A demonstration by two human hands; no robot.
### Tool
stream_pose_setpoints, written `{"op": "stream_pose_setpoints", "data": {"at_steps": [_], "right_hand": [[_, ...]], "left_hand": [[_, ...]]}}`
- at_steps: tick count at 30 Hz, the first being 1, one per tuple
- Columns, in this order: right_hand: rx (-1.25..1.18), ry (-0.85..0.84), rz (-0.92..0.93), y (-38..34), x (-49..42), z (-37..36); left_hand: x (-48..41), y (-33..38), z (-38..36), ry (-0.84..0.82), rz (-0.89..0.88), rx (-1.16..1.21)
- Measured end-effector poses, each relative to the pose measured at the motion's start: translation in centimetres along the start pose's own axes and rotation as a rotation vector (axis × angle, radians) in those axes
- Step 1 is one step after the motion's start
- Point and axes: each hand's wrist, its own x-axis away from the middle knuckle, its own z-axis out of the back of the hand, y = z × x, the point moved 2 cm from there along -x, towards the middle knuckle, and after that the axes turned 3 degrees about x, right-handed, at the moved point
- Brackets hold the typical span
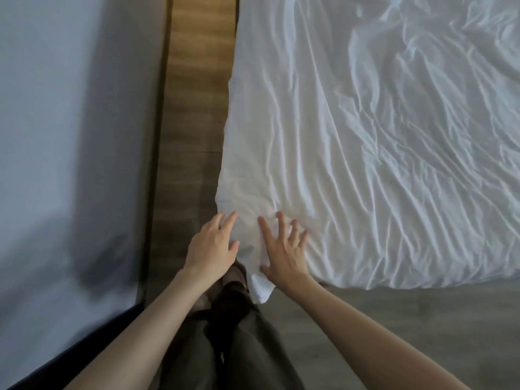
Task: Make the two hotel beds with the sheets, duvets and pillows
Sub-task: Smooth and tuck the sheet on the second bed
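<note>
A wrinkled white duvet (365, 150) covers the bed on the right, and its near left corner (260, 291) hangs down over the bed's corner. My right hand (284, 249) lies flat on that corner with its fingers spread. My left hand (213, 246) is at the duvet's left edge with straight fingers touching the cloth. The second bed (56, 136) on the left is covered by a smooth pale sheet.
A narrow strip of wooden floor (194, 108) runs between the two beds. Grey floor (394, 319) lies in front of the right bed. My legs in dark trousers (239, 347) stand in the gap. The left bed has a dark base edge (84, 342).
</note>
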Motion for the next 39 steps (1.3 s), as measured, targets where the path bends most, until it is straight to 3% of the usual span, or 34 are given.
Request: {"op": "stream_pose_setpoints", "data": {"at_steps": [4, 7, 11, 14, 17, 20, 25, 28, 30, 35, 39], "right_hand": [[0.08, 0.136, 0.012, -0.2, -1.6, -0.8], [-0.008, 0.245, 0.049, 0.4, -1.7, -0.2], [-0.165, 0.127, 0.116, 1.1, -1.6, 2.1], [-0.391, 0.078, 0.053, 2.1, -0.4, 4.4], [-0.646, 0.205, -0.049, 4.9, 3.0, 7.3], [-0.762, 0.397, -0.147, 7.8, 7.1, 11.0], [-0.831, 0.528, -0.219, 9.7, 10.3, 14.8], [-0.898, 0.551, -0.212, 10.4, 11.2, 15.7], [-0.932, 0.576, -0.219, 10.9, 11.5, 15.9], [-0.836, 0.655, -0.274, 11.1, 11.7, 14.7], [-0.712, 0.607, -0.245, 8.0, 11.9, 12.2]], "left_hand": [[-1.9, -0.6, -2.6, -0.096, -0.008, 0.011], [-1.9, -0.6, -3.4, -0.124, -0.027, 0.037], [-0.6, -0.5, -4.0, -0.154, -0.056, 0.064], [0.2, -0.1, -3.5, -0.149, -0.079, 0.078], [1.3, 1.1, -2.0, -0.14, -0.083, 0.087], [2.4, 3.8, -0.7, -0.03, -0.138, 0.105], [2.0, 11.1, 0.0, -0.043, -0.125, 0.222], [0.6, 12.6, 0.3, 0.084, -0.133, 0.305], [-0.4, 12.5, 0.8, 0.18, -0.246, 0.371], [-0.6, 11.3, 4.0, 0.257, -0.484, 0.14], [0.7, 10.3, 6.6, 0.118, -0.536, 0.076]]}}
